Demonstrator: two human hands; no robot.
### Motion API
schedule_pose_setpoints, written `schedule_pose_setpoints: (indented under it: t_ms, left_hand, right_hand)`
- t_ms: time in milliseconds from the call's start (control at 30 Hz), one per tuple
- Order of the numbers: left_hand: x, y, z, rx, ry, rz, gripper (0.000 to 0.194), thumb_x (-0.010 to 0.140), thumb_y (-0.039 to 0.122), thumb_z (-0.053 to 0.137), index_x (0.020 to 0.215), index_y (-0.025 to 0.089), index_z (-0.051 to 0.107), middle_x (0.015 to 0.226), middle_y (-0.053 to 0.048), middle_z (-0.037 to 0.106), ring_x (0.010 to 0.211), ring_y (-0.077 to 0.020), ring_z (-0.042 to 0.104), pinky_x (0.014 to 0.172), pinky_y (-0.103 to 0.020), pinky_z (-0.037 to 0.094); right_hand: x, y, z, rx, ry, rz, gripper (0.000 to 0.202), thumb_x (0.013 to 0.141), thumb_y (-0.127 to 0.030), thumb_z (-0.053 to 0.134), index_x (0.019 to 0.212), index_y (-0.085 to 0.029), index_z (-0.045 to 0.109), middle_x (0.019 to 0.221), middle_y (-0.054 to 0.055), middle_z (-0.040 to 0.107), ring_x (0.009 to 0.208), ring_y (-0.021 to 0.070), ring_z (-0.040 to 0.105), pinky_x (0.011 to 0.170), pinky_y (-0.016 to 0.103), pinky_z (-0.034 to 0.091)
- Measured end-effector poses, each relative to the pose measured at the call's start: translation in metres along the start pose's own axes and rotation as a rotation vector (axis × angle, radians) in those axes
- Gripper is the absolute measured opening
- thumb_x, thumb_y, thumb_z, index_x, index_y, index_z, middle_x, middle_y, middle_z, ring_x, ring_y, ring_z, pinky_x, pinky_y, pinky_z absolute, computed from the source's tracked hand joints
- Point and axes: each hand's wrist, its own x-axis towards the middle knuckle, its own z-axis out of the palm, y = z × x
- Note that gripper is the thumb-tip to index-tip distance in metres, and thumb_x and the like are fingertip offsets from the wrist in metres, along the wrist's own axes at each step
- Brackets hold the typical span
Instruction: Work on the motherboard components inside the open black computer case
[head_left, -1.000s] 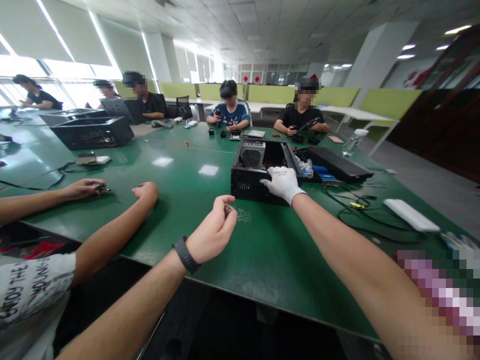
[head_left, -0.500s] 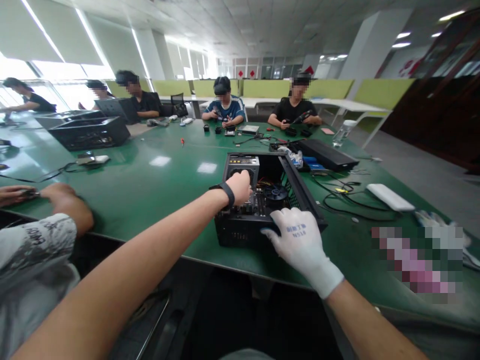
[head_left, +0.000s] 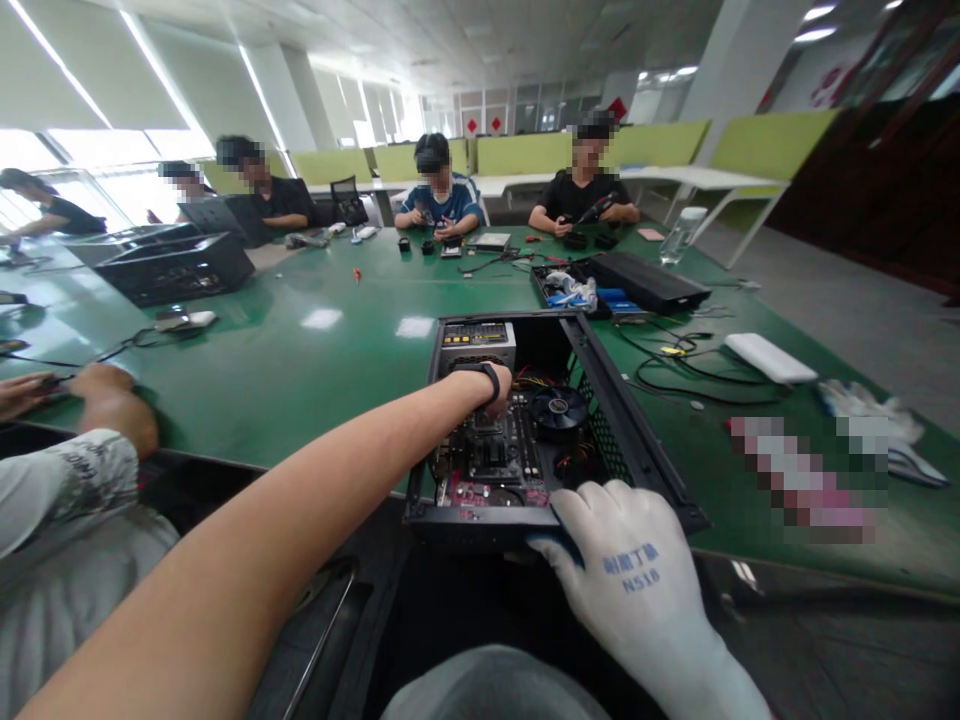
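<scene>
A black computer case (head_left: 637,425) lies with its side uncovered, tilted toward me at the table's front edge. My gloved right hand (head_left: 626,560) is closed round its near rim, thumb on the outside. My bare left hand (head_left: 501,382), with a black band at the wrist, reaches inside near the silver power supply (head_left: 477,338); its fingers point down and are hidden, so what they touch cannot be made out. Beside that hand are the motherboard (head_left: 491,455) and a round black cooling fan (head_left: 559,408). Coloured wires run behind the fan.
On the green table (head_left: 330,370), black cables (head_left: 652,375), a white box-like block (head_left: 770,358), white gloves (head_left: 874,415) and a blurred pink item lie to the right. An open black case (head_left: 645,280) stands behind. Co-workers sit across; another person's arm (head_left: 112,400) is at left.
The computer case has come toward me and tipped, showing more of its inside. My right hand moved nearer with its rim. My left hand now bends further down inside.
</scene>
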Motion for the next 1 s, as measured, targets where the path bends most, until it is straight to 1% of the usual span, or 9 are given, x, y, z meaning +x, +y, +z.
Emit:
schedule_pose_setpoints:
  t_ms: [67,100,267,400,500,633,800,900,1000]
  left_hand:
    - [0.002,0.002,0.0,0.165,-0.143,-0.031,0.043,0.049,0.02,0.087,0.091,0.011,0.078,0.098,-0.014,0.075,0.097,-0.0297,0.068,0.093,-0.035,0.052]
    - [0.003,0.003,0.001,0.21,-0.186,-0.041,0.048,0.049,0.022,0.088,0.095,0.01,0.077,0.103,-0.015,0.074,0.099,-0.0295,0.068,0.094,-0.035,0.052]
    - [0.013,-0.002,0.013,0.186,-0.159,-0.033,0.071,0.045,0.025,0.091,0.111,0.008,0.073,0.112,-0.018,0.072,0.106,-0.0313,0.066,0.096,-0.033,0.051]
    - [0.029,-0.008,0.027,0.225,-0.209,-0.042,0.07,0.045,0.029,0.091,0.11,0.011,0.074,0.108,-0.015,0.074,0.104,-0.0307,0.068,0.096,-0.034,0.052]
    - [0.038,-0.01,0.034,0.213,-0.192,-0.057,0.071,0.042,0.029,0.091,0.108,0.009,0.075,0.108,-0.016,0.073,0.101,-0.0317,0.068,0.092,-0.035,0.054]
    - [0.039,-0.009,0.034,0.231,-0.198,-0.054,0.075,0.037,0.026,0.092,0.109,0.008,0.075,0.106,-0.016,0.074,0.1,-0.0315,0.069,0.09,-0.032,0.055]
    - [0.04,-0.007,0.034,0.226,-0.182,-0.077,0.068,0.044,0.03,0.091,0.107,0.011,0.076,0.103,-0.013,0.075,0.102,-0.0304,0.068,0.095,-0.033,0.052]
    - [0.043,-0.008,0.035,0.241,-0.188,-0.056,0.067,0.044,0.03,0.091,0.106,0.01,0.076,0.102,-0.013,0.075,0.101,-0.0304,0.068,0.093,-0.032,0.053]
    - [0.042,-0.008,0.033,0.297,-0.208,-0.025,0.067,0.044,0.024,0.09,0.108,0.009,0.075,0.104,-0.013,0.075,0.099,-0.0294,0.069,0.088,-0.03,0.055]
  right_hand:
    - [-0.003,-0.001,-0.001,0.016,0.019,0.006,0.021,0.073,-0.038,0.075,0.087,-0.026,0.064,0.073,0.002,0.057,0.072,0.0211,0.044,0.066,0.034,0.018]
    - [-0.004,-0.001,-0.001,0.021,0.024,0.008,0.022,0.073,-0.038,0.076,0.086,-0.026,0.064,0.073,0.001,0.057,0.071,0.021,0.044,0.066,0.034,0.018]
    - [-0.002,-0.002,-0.001,0.024,0.024,0.0,0.023,0.071,-0.038,0.077,0.084,-0.026,0.064,0.072,0.002,0.057,0.071,0.021,0.042,0.065,0.034,0.017]
    - [-0.002,-0.002,-0.001,0.021,0.052,-0.007,0.023,0.069,-0.038,0.078,0.083,-0.025,0.063,0.071,0.002,0.056,0.069,0.0209,0.041,0.065,0.034,0.017]
    - [-0.003,-0.002,-0.001,0.024,0.062,-0.004,0.025,0.067,-0.039,0.079,0.081,-0.026,0.063,0.071,0.002,0.056,0.069,0.0213,0.041,0.065,0.034,0.017]
    - [-0.002,-0.002,0.0,0.023,0.048,-0.011,0.025,0.068,-0.04,0.079,0.082,-0.026,0.063,0.071,0.002,0.056,0.07,0.0213,0.041,0.064,0.034,0.016]
    - [-0.002,-0.002,0.001,0.014,0.066,-0.012,0.026,0.066,-0.038,0.08,0.081,-0.025,0.062,0.07,0.002,0.056,0.069,0.021,0.04,0.064,0.034,0.016]
    - [-0.003,-0.002,0.001,0.011,0.06,-0.008,0.026,0.066,-0.038,0.079,0.082,-0.026,0.062,0.071,0.002,0.057,0.07,0.0212,0.041,0.065,0.034,0.016]
    - [-0.002,-0.001,0.001,0.007,0.06,-0.007,0.025,0.066,-0.037,0.079,0.081,-0.025,0.062,0.071,0.002,0.057,0.07,0.0209,0.041,0.065,0.034,0.016]
